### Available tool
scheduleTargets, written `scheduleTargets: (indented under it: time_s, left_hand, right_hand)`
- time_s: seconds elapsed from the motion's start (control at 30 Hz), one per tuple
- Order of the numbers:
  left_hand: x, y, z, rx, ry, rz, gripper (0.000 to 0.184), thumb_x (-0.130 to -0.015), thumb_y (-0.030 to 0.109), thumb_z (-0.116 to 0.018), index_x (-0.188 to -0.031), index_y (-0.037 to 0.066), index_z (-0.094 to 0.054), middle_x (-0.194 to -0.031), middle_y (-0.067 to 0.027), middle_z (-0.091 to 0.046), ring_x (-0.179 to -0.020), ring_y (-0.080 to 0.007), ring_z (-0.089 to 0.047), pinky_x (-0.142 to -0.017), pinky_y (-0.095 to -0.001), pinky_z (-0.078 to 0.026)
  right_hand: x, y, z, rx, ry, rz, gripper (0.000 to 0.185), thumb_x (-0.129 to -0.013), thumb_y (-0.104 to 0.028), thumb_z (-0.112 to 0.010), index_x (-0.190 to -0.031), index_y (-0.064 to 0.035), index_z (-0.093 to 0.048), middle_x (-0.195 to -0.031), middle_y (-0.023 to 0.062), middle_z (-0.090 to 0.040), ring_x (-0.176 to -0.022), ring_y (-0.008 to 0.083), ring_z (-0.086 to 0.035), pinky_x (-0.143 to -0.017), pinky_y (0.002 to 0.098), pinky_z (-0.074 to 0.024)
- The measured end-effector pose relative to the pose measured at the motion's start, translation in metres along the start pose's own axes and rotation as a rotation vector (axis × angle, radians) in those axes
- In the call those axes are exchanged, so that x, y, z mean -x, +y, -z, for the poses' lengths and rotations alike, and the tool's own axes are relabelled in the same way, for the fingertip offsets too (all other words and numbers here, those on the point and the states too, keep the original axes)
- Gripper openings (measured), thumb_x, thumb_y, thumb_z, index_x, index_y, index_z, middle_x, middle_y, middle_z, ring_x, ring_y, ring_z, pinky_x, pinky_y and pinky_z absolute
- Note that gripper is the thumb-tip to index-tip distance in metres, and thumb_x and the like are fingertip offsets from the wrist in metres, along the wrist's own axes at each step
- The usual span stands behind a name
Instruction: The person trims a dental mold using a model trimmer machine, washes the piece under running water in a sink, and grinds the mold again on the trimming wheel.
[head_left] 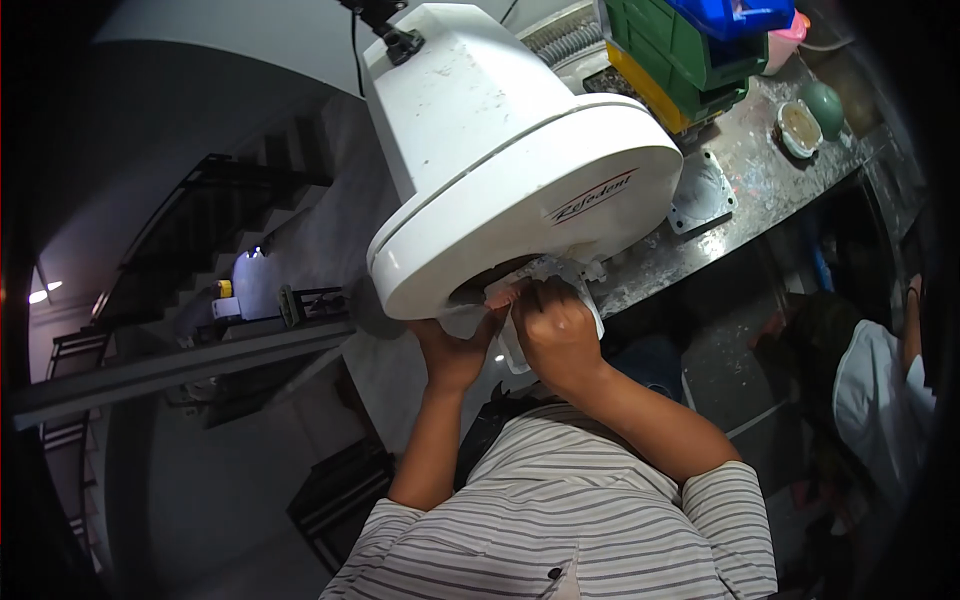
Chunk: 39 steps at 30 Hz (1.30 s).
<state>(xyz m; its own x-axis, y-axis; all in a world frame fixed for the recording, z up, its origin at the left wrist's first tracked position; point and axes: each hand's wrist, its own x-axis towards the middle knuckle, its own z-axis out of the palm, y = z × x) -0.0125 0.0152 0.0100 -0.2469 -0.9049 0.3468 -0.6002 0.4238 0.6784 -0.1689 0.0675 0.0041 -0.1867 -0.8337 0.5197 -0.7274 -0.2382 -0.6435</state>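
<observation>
A white machine [520, 210] with a round housing and "Refodent" lettering stands in front of me. Both hands are at the dark opening in its lower edge. My left hand [455, 352] has its thumb raised against a small pinkish piece [505, 294], its other fingers partly hidden by the housing. Curled right beside it, my right hand [556, 328] has its fingers closed near the same piece. Whether the right hand also grips it I cannot tell. A clear plastic guard or tray [515, 352] shows below and behind the hands.
Stacked green bins [680, 50] and a blue bin [740, 15] stand behind the machine. A square metal plate [703, 192], a round dish [800, 128] and a green ball-like object [822, 108] lie on the worn bench [770, 190]. Another person [880, 390] is at right.
</observation>
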Motion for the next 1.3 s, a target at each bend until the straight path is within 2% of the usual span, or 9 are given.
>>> scheduleTargets:
  time_s: [0.1, 0.2, 0.27, 0.33, 0.4, 0.6, 0.97, 1.13, 1.3]
  left_hand:
    - [0.016, 0.016, -0.008, 0.072, 0.461, -0.321, 0.075, -0.073, 0.019, -0.090, -0.133, -0.003, -0.049, -0.128, -0.0182, -0.054, -0.119, -0.0278, -0.055, -0.104, -0.0437, -0.040]
    - [0.039, 0.031, 0.006, 0.047, 0.415, -0.489, 0.061, -0.082, 0.018, -0.083, -0.129, -0.007, -0.052, -0.114, -0.0166, -0.062, -0.102, -0.0261, -0.062, -0.092, -0.0428, -0.048]
    - [0.048, 0.036, 0.013, -0.047, -0.096, -0.291, 0.041, -0.090, 0.014, -0.075, -0.121, -0.006, -0.058, -0.093, -0.0116, -0.067, -0.079, -0.0231, -0.064, -0.074, -0.0362, -0.052]
    - [0.043, 0.060, 0.009, -0.002, 0.011, -0.322, 0.022, -0.098, 0.011, -0.065, -0.111, -0.006, -0.061, -0.077, -0.0061, -0.066, -0.060, -0.0152, -0.059, -0.056, -0.0268, -0.048]
    - [0.049, 0.071, 0.009, 0.621, -0.075, 0.316, 0.020, -0.102, 0.014, -0.061, -0.109, -0.005, -0.060, -0.078, -0.0055, -0.067, -0.059, -0.0091, -0.058, -0.052, -0.0230, -0.045]
    - [0.049, 0.091, 0.003, 0.799, -0.055, 0.444, 0.022, -0.104, 0.018, -0.059, -0.106, -0.004, -0.057, -0.067, -0.0062, -0.063, -0.046, -0.0066, -0.054, -0.040, -0.0211, -0.040]
    - [0.066, 0.086, -0.007, 0.880, -0.196, 0.563, 0.024, -0.106, 0.020, -0.051, -0.101, -0.002, -0.059, -0.063, -0.0073, -0.061, -0.039, -0.0105, -0.052, -0.034, -0.0250, -0.039]
    - [0.067, 0.079, -0.007, 0.954, -0.207, 0.605, 0.023, -0.106, 0.019, -0.051, -0.100, -0.001, -0.060, -0.061, -0.0063, -0.059, -0.038, -0.0102, -0.050, -0.033, -0.0253, -0.039]
    - [0.064, 0.084, -0.002, 0.991, -0.192, 0.645, 0.022, -0.105, 0.019, -0.053, -0.098, -0.001, -0.059, -0.061, -0.0058, -0.059, -0.037, -0.0104, -0.049, -0.033, -0.0253, -0.039]
  right_hand:
    - [0.016, -0.002, 0.013, 0.044, -0.075, 0.009, 0.014, -0.073, -0.007, -0.068, -0.086, -0.0006, -0.064, -0.079, 0.0128, -0.058, -0.070, 0.0292, -0.061, -0.063, 0.0392, -0.0504]
    - [0.018, -0.008, 0.036, 0.003, -0.167, 0.076, 0.014, -0.070, -0.009, -0.067, -0.080, -0.0018, -0.062, -0.077, 0.0107, -0.056, -0.068, 0.0266, -0.060, -0.061, 0.0370, -0.0492]
    - [0.018, -0.012, 0.046, -0.051, -0.135, 0.155, 0.016, -0.071, -0.011, -0.071, -0.082, -0.0030, -0.063, -0.075, 0.0092, -0.054, -0.068, 0.0260, -0.060, -0.060, 0.0383, -0.0494]
    - [0.015, -0.013, 0.053, -0.073, -0.116, 0.082, 0.018, -0.075, -0.011, -0.075, -0.087, -0.0029, -0.065, -0.076, 0.0091, -0.058, -0.064, 0.0252, -0.061, -0.057, 0.0367, -0.0487]
    - [0.013, -0.016, 0.061, -0.092, -0.088, 0.006, 0.019, -0.079, -0.012, -0.078, -0.092, -0.0027, -0.068, -0.077, 0.0089, -0.061, -0.060, 0.0244, -0.061, -0.054, 0.0351, -0.0480]
    - [0.025, -0.010, 0.061, -0.745, -0.340, -0.637, 0.022, -0.095, -0.017, -0.071, -0.087, 0.0030, -0.068, -0.062, 0.0029, -0.059, -0.056, 0.0056, -0.046, -0.050, 0.0278, -0.0385]
    - [0.036, -0.010, 0.072, -0.716, -0.354, -0.615, 0.020, -0.095, -0.012, -0.067, -0.085, 0.0052, -0.068, -0.065, 0.0010, -0.061, -0.060, 0.0034, -0.043, -0.051, 0.0265, -0.0364]
    - [0.032, -0.013, 0.086, -0.503, -0.368, -0.379, 0.017, -0.094, -0.009, -0.065, -0.083, 0.0046, -0.067, -0.061, 0.0010, -0.058, -0.057, 0.0065, -0.045, -0.051, 0.0271, -0.0379]
    - [0.038, 0.006, 0.083, -0.563, -0.421, -0.395, 0.023, -0.090, -0.005, -0.071, -0.112, 0.0020, -0.065, -0.092, 0.0065, -0.069, -0.076, 0.0074, -0.060, -0.068, 0.0238, -0.0500]
